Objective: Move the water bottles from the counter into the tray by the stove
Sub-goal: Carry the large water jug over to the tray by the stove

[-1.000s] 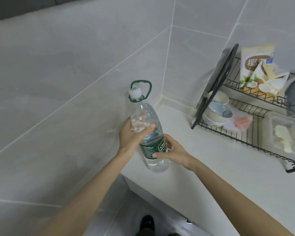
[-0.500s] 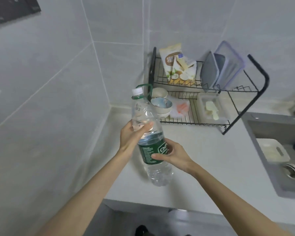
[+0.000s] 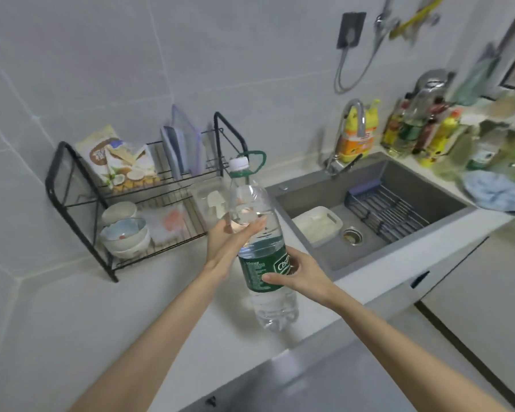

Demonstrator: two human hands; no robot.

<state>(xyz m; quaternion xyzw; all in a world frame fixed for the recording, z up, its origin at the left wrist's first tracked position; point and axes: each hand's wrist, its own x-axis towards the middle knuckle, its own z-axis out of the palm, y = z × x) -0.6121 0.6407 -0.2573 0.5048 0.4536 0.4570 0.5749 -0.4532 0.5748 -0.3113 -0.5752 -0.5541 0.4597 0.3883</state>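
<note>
A large clear water bottle [image 3: 260, 304] with a green label, a white cap and a green carry loop is held upright above the white counter [image 3: 72, 322]. My left hand [image 3: 225, 239] grips its upper body from the left. My right hand [image 3: 298, 275] holds the green label from the right, thumb across the front. The bottle's base hangs just over the counter's front edge. No tray and no stove are in view.
A black wire dish rack [image 3: 81, 203] with bowls, a snack bag and boards stands at the back left. To the right lies a grey sink [image 3: 333, 254] with a faucet [image 3: 348, 129], a white container and a dark drain basket. Several bottles crowd the far right.
The bottle has been carried rightwards from the wall corner, still in both hands. The view has swung right, bringing the sink and the bottles beyond it into sight.
</note>
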